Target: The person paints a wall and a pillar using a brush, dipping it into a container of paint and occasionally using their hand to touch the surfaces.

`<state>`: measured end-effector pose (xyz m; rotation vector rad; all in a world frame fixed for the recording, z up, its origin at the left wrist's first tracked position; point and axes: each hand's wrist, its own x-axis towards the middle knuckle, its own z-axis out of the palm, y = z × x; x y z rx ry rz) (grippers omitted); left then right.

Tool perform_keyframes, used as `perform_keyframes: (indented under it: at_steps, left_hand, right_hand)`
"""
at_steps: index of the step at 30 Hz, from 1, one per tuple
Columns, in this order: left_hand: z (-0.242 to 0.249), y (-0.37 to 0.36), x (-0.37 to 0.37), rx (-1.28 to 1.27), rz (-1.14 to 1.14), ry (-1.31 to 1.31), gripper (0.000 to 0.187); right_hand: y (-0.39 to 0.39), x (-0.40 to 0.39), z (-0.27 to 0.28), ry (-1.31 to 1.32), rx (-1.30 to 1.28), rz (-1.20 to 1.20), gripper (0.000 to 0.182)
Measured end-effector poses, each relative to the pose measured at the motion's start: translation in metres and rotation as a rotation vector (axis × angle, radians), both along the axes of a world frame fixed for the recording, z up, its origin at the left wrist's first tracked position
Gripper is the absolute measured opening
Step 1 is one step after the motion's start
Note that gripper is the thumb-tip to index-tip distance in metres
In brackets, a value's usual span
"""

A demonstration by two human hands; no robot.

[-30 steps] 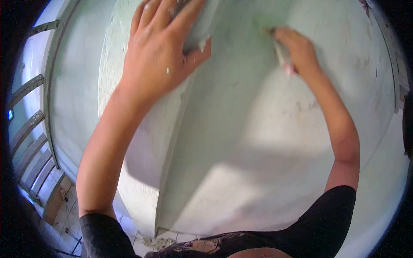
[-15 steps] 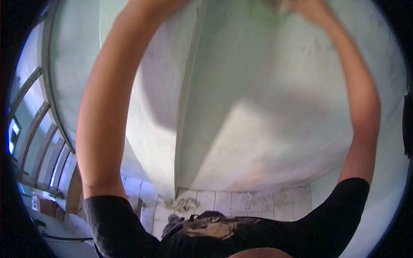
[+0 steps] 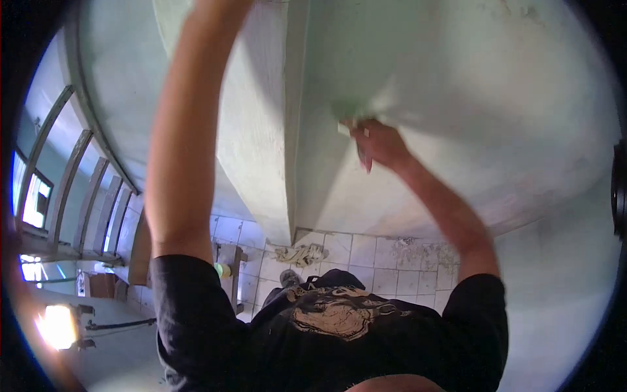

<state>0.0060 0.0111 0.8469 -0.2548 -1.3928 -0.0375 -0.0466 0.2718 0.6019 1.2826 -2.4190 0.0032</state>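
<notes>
My right hand is closed round a small tool, part reddish, with a pale edge near the fingertips; motion blurs its shape. The tool is close to the pale green wall, beside a darker green blurred patch. Raised at the upper left, my left arm crosses in front of the whitish pillar; its hand is cut off by the top edge of the view.
A lit lamp shines at the lower left. Wooden rails run along the left side. Below are floor tiles, a crumpled cloth and a small wooden stand.
My right hand has come down and left from the top edge, with the tool in it. My left hand has left the view at the top. The camera view has shifted, revealing the lamp.
</notes>
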Motion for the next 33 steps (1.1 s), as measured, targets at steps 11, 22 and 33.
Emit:
perform_keyframes:
  at_steps: [11, 22, 33]
  left_hand:
    - [-0.44, 0.091, 0.148, 0.557, -0.779, -1.804, 0.047]
    - [-0.483, 0.097, 0.199, 0.374, -0.335, -2.145, 0.041]
    - [-0.382, 0.156, 0.172, 0.671, -0.374, -1.711, 0.038]
  right_hand:
    - [0.042, 0.164, -0.26, -0.875, -0.919, -0.476, 0.02]
    - [0.129, 0.158, -0.298, -1.617, -1.543, -0.752, 0.026]
    - [0.178, 0.122, -0.299, -1.927, -1.721, -0.675, 0.03]
